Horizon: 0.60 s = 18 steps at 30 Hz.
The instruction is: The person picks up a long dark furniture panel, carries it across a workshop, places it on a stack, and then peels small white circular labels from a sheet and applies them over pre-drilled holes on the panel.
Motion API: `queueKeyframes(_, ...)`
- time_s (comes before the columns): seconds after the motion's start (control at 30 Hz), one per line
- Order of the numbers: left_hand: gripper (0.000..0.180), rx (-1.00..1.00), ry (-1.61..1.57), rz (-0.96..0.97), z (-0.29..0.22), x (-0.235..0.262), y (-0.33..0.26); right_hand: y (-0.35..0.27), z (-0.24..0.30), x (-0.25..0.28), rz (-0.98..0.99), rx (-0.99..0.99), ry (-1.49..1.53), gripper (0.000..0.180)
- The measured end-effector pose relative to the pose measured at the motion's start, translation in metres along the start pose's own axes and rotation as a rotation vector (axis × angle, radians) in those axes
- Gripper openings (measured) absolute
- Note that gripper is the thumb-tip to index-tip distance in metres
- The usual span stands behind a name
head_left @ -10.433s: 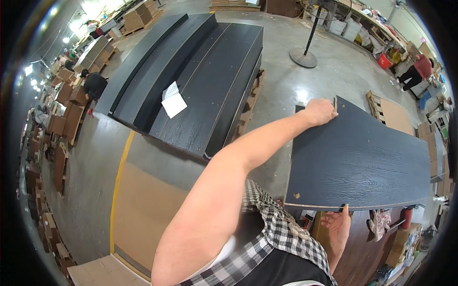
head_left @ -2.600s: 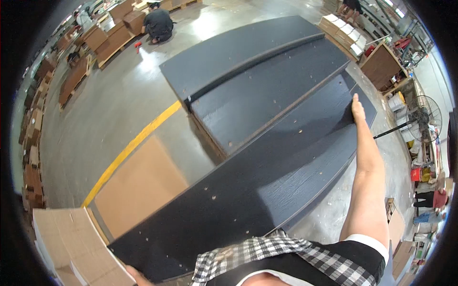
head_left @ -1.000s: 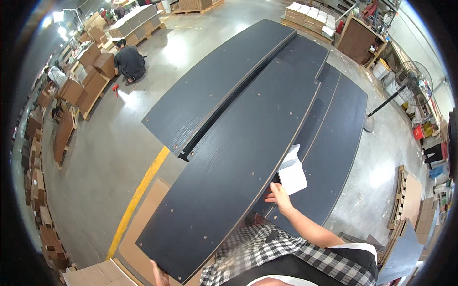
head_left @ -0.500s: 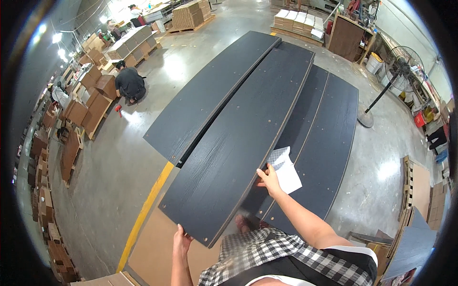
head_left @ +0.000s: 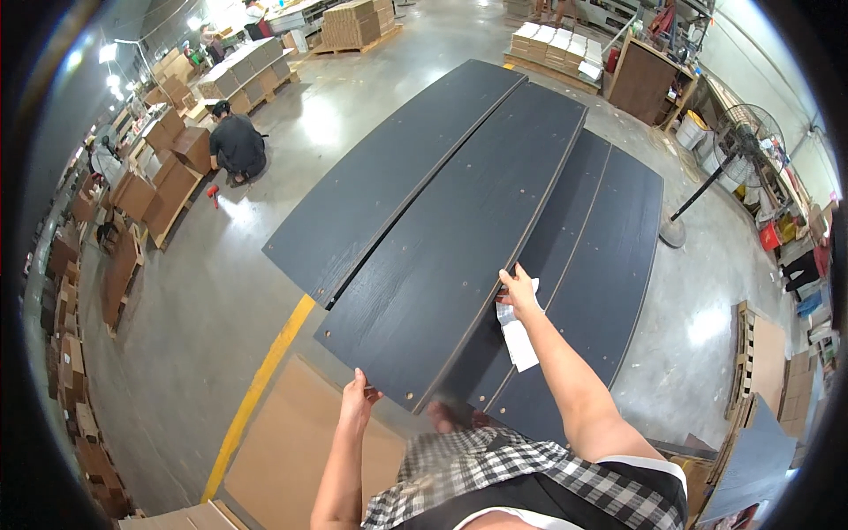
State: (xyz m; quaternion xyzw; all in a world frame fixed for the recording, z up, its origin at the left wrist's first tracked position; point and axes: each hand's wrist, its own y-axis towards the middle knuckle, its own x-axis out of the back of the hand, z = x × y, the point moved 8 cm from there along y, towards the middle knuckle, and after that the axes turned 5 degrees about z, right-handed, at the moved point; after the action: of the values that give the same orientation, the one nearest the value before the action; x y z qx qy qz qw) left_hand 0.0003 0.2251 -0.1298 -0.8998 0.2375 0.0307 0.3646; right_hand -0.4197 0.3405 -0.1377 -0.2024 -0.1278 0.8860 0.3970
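The left hand [head_left: 358, 402] grasps a dark board [head_left: 468, 238] by its near end; the right hand [head_left: 519, 296] grips its right long edge. The board lies over a stack of dark boards [head_left: 609, 265], a narrow gap along its left edge. White paper [head_left: 519, 346] rests beside the right hand. Bare floor [head_left: 203, 309] flanks the stack. Farther off stand a red bucket [head_left: 769, 237] and a white bucket [head_left: 692, 132], contents too small to tell.
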Motion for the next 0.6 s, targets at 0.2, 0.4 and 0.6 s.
queueKeyframes(0.2,0.044,-0.021,0.018,-0.008,-0.01,-0.018,0.014,0.006,0.03,-0.003,-0.028,0.075,-0.05,0.023)
queueKeyframes(0.4,0.048,-0.022,0.115,-0.018,-0.007,-0.02,0.036,0.01,0.035,0.006,-0.097,-0.056,-0.146,0.024)
queueKeyframes(0.6,0.05,-0.027,0.173,-0.088,-0.017,-0.027,0.028,0.012,0.039,0.005,-0.1,-0.127,-0.164,0.024)
